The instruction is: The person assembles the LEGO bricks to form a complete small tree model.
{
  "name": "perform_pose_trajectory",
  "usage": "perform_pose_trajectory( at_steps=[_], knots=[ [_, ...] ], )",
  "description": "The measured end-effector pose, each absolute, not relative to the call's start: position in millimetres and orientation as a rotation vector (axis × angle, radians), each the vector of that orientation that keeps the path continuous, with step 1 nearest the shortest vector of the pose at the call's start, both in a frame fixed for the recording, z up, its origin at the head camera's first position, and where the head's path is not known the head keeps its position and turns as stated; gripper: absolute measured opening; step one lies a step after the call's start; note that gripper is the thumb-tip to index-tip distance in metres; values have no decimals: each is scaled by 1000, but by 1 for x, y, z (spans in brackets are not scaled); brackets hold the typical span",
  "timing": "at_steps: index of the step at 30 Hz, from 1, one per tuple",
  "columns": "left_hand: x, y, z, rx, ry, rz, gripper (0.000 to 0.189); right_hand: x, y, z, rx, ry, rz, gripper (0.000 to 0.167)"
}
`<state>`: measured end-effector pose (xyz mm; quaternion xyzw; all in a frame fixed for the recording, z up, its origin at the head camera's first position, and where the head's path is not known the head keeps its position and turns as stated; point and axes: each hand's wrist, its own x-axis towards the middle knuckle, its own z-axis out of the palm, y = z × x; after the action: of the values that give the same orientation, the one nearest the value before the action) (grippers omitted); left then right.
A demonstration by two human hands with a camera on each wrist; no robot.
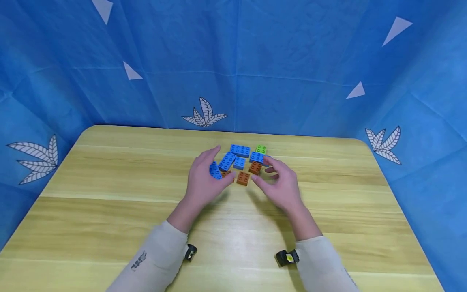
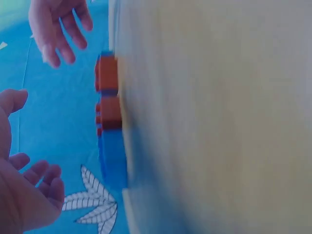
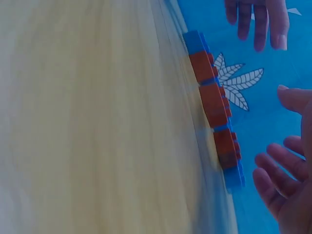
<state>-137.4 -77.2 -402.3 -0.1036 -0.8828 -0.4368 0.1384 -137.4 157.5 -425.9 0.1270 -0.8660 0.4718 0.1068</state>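
Observation:
Several toy building bricks lie in a loose cluster between the two hands. Closest to my left hand (image 1: pixel 205 175) are a blue brick (image 1: pixel 215 171) and a partly covered brown-orange brick (image 1: pixel 226 174). My right hand (image 1: pixel 281 183) hovers beside another brown-orange brick (image 1: pixel 255 168) and a blue brick (image 1: pixel 257 157), its fingers overlapping the latter's right side. At the front sits a third brown-orange brick (image 1: pixel 243 178). In the wrist views both hands float above the brick row, fingers loosely bent, holding nothing.
Behind lie a long blue brick (image 1: pixel 240 151), a slanted blue brick (image 1: pixel 227 161), a small blue brick (image 1: pixel 239 163) and a green brick (image 1: pixel 260 149). The wooden table (image 1: pixel 120 174) ends at a blue curtain (image 1: pixel 233 81) on the far side.

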Motion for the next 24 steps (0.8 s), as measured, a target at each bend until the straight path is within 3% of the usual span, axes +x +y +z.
perform_pose_trajectory(
  at_steps=[10,24],
  knots=[
    [-129,-56,-421,-259,-2510,-1546,66,-136,148,-436,362,-2545,1606,47],
    [-130,-52,-437,-207,-2525,-1631,55,-133,141,-446,282,-2613,1672,48]
  ],
)
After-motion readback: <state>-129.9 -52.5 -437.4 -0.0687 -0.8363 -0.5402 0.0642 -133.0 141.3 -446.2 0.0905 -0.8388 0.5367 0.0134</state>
